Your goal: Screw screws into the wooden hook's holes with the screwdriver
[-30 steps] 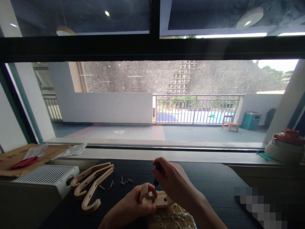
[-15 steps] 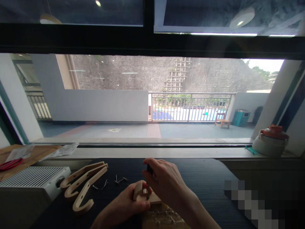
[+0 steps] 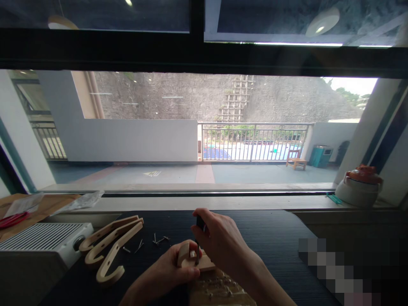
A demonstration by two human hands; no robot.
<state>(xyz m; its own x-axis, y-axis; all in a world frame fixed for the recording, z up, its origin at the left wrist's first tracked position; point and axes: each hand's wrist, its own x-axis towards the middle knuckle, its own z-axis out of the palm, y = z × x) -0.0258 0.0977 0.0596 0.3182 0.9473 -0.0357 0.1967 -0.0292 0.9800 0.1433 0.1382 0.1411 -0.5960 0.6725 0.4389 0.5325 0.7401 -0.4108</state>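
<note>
My left hand (image 3: pixel 172 267) is closed around the curved end of a pale wooden hook (image 3: pixel 205 262), thumb across its near side. My right hand (image 3: pixel 221 231) grips the dark handle of a screwdriver (image 3: pixel 197 250), held upright with its tip down at a hole in the hook. Whether a screw sits under the tip is hard to make out. Beneath the hook lies a clear bag of screws (image 3: pixel 223 289). To the left, several loose screws (image 3: pixel 155 241) lie on the dark table (image 3: pixel 264 238), beside three more wooden hooks (image 3: pixel 111 259).
A white slatted heater (image 3: pixel 47 238) stands at the left edge, with brown paper (image 3: pixel 54 202) and red-handled scissors (image 3: pixel 14 220) behind it. On the windowsill (image 3: pixel 178 203) at right sits a pale jar with an orange top (image 3: pixel 360 187). The window crosses the far side.
The view has shifted slightly. My right fingers have turned a little on the screwdriver handle, and its shaft shows more clearly. My left hand keeps its hold on the hook.
</note>
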